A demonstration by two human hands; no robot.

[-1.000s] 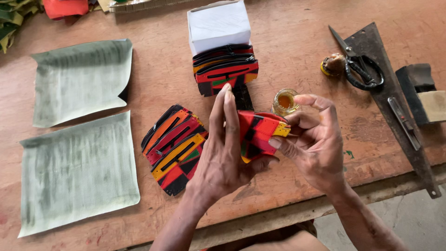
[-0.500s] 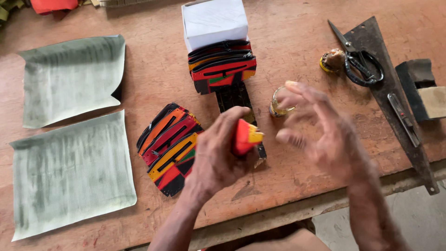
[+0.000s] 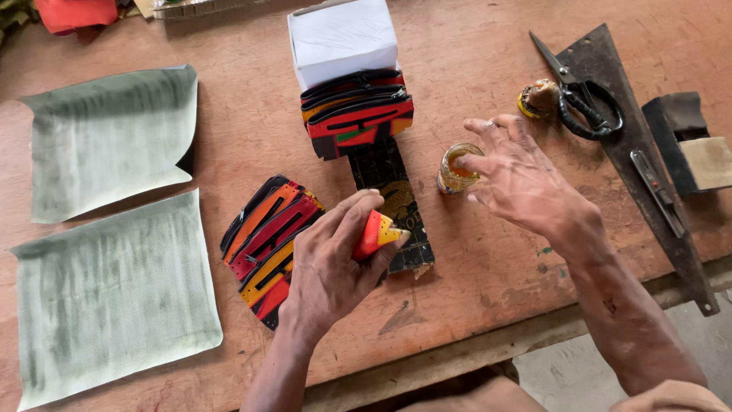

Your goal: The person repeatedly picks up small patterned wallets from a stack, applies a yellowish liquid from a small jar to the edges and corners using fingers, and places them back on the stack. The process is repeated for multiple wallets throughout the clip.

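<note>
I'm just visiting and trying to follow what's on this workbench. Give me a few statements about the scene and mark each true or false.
1. The left hand grips a folded red and yellow piece. True.
2. The right hand holds the scissors. False: the scissors lie untouched on the dark triangular blade; the hand is open, fingers by the small glass jar.
3. Two pale green sheets lie at the left of the wooden table. True.
4. The white box lies on the green sheets. False: it stands behind a stack of colourful pieces, apart from the sheets.
</note>
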